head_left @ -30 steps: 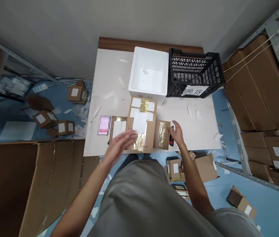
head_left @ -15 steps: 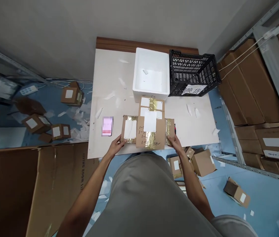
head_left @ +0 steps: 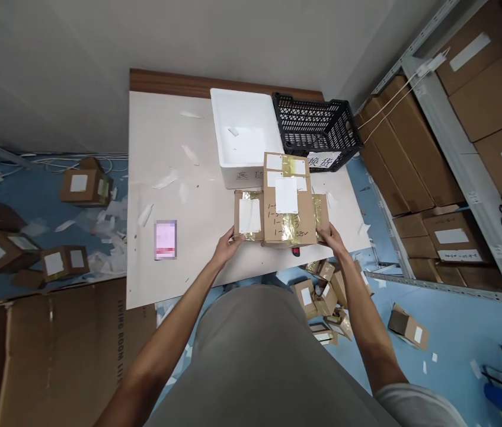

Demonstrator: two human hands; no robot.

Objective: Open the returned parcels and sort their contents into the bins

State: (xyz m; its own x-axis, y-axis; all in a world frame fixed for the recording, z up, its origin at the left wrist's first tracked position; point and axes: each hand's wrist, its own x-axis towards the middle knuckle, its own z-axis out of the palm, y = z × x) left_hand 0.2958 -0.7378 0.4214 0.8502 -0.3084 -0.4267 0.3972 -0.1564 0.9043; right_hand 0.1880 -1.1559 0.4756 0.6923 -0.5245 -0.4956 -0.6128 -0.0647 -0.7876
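Observation:
A tall taped cardboard box (head_left: 269, 204) with white labels and handwriting lies across narrower cardboard pieces showing on both sides. Whether these side parts belong to one box or two, I cannot tell. My left hand (head_left: 227, 244) has its fingers closed on the lower corner of the left cardboard box (head_left: 239, 234), which bears a white label. On the other side, my right hand (head_left: 332, 239) grips the lower edge of the right cardboard box (head_left: 323, 207), thumb on top. Just below the tall box, a small red and black object (head_left: 296, 252) rests on the table.
A white foam bin (head_left: 242, 176) and a black plastic crate (head_left: 326, 133) stand behind the boxes. On the left of the table (head_left: 206, 237) lies a phone-like item (head_left: 165, 239). Shelving with cartons (head_left: 450, 237) rises at right; cardboard boxes (head_left: 322, 296) litter the floor.
The boxes have shifted right across the table with both hands still on them, now overlapping the foam bin's right side. The red and black object shows more fully. The camera view has turned right.

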